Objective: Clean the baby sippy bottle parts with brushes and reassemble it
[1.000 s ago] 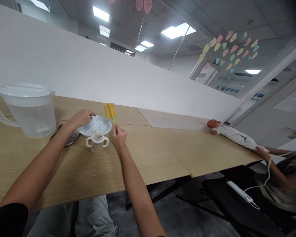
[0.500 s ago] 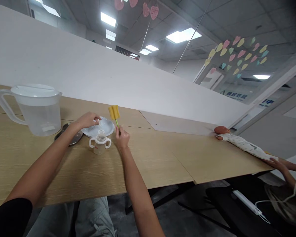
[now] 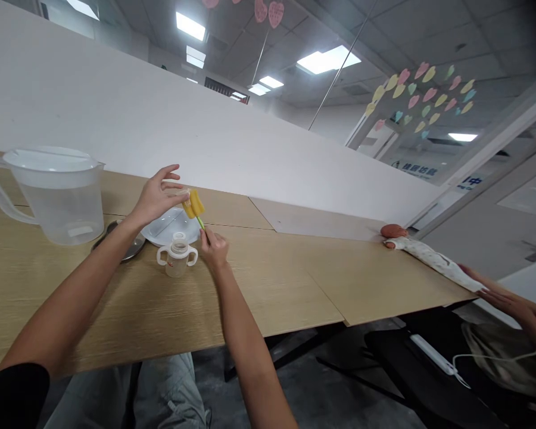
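My right hand (image 3: pixel 214 247) is closed round the green handle of a bottle brush (image 3: pixel 195 205) with a yellow sponge head. With thumb and fingers, my left hand (image 3: pixel 156 196) holds a small clear plastic piece (image 3: pixel 181 193) against the sponge; its exact kind is too small to tell. Both are raised above a white plate (image 3: pixel 161 231). In front of the plate a clear baby bottle (image 3: pixel 177 262) with two white handles stands upright on the table (image 3: pixel 268 280).
A large clear pitcher (image 3: pixel 65 202) with a white lid stands at the left. Beside it lies a dark metal dish (image 3: pixel 134 249), partly behind my left arm. At the far right, another person's hands (image 3: pixel 504 298) touch a swaddled doll (image 3: pixel 429 256). A white partition (image 3: pixel 232 155) borders the table.
My left hand has risen from the plate with the clear piece and brought it to the sponge. The brush has shifted slightly left and tilted. The bottle stays on the table.
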`<state>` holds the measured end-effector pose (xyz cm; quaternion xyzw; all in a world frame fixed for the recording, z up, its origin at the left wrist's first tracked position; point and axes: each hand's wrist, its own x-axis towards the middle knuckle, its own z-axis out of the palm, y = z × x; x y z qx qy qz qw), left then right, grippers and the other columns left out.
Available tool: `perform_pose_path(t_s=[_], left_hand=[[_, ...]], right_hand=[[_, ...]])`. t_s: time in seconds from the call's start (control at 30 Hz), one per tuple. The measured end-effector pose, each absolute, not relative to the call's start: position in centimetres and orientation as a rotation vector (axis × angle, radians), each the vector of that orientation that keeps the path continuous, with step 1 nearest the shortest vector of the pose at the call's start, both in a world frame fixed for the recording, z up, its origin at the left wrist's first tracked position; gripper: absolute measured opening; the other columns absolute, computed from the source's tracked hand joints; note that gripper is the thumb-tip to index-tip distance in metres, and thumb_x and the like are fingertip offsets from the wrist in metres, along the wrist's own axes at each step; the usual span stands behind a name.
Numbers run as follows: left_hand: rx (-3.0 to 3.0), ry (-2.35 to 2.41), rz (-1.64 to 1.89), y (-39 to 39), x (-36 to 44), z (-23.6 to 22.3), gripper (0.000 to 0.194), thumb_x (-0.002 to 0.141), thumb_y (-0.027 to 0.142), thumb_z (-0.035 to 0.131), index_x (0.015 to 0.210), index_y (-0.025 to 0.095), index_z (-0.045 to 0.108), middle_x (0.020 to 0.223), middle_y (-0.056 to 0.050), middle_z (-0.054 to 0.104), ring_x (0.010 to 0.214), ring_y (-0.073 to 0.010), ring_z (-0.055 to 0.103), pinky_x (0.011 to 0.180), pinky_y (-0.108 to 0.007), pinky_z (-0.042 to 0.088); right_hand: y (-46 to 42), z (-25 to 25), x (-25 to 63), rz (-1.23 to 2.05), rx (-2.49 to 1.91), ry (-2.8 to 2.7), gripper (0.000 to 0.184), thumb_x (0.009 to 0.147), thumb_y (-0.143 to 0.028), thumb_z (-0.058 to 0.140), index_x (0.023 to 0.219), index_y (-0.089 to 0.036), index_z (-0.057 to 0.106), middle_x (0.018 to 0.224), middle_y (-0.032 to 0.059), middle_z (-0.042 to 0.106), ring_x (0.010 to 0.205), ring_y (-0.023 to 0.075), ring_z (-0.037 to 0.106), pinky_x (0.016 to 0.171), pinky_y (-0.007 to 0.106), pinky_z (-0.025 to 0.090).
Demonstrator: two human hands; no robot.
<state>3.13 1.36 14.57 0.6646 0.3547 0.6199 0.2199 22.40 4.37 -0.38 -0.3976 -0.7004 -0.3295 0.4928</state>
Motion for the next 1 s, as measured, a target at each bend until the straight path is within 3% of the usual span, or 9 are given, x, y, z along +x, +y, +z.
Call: perform_pose_path(t_s=[0.17, 0.3, 0.57, 0.87, 1.0], left_hand=[[1.866, 1.049, 1.832, 2.0, 3.3, 14.0, 0.077, 0.056, 0.024, 0.082, 0.127, 0.025, 0.054, 0.114, -0.007, 0.05, 0.087, -0.0149, 0.06, 0.069, -0.028, 0.058], [1.923, 1.0, 1.898, 2.3, 3.6, 13.7, 0.073, 0.057, 0.018, 0.078, 0.126, 0.026, 0.054, 0.097, -0.001, 0.05, 0.075, -0.0103, 0.053, 0.069, -0.026, 0.056], [1.932, 0.968, 1.906, 2.1, 3.5, 14.1, 0.071, 0.058, 0.013, 0.067, 0.127, 0.023, 0.049, 0.089, 0.0, 0.056, 0.08, -0.0125, 0.057, 0.075, -0.027, 0.053], [1.993, 1.174, 1.609, 0.8, 3.7, 14.7, 0.049, 0.07, 0.032, 0.064, 0.116, 0.017, 0.059, 0.103, -0.007, 0.07, 0.092, -0.0191, 0.065, 0.083, -0.032, 0.05], [1.967, 1.29, 1.572, 0.8, 3.4, 14.8, 0.039, 0.078, 0.05, 0.059, 0.1, 0.019, 0.068, 0.089, -0.006, 0.072, 0.082, -0.0198, 0.065, 0.073, -0.029, 0.049]], right_hand=[[4.2, -0.3, 22.4, -0.77, -0.999, -1.739, 0.032, 0.1, -0.03, 0.046, 0.095, -0.014, 0.073, 0.055, 0.0035, 0.063, 0.047, 0.0102, 0.053, 0.05, 0.024, 0.034], [4.1, -0.1, 22.2, -0.801, -0.992, -1.74, 0.032, 0.1, -0.031, 0.046, 0.095, -0.015, 0.073, 0.054, 0.0033, 0.063, 0.046, 0.0106, 0.053, 0.049, 0.025, 0.034], [4.4, -0.2, 22.2, -0.706, -1.105, -1.729, 0.031, 0.1, -0.032, 0.048, 0.093, -0.015, 0.073, 0.056, 0.0033, 0.065, 0.048, 0.01, 0.054, 0.05, 0.023, 0.033], [4.4, -0.5, 22.0, -0.62, -1.056, -1.693, 0.033, 0.1, -0.031, 0.044, 0.096, -0.013, 0.073, 0.06, 0.0057, 0.066, 0.051, 0.0116, 0.057, 0.052, 0.023, 0.039], [4.2, -0.4, 22.1, -0.695, -1.033, -1.703, 0.033, 0.1, -0.03, 0.044, 0.096, -0.014, 0.072, 0.057, 0.0049, 0.064, 0.05, 0.0119, 0.055, 0.051, 0.024, 0.038]])
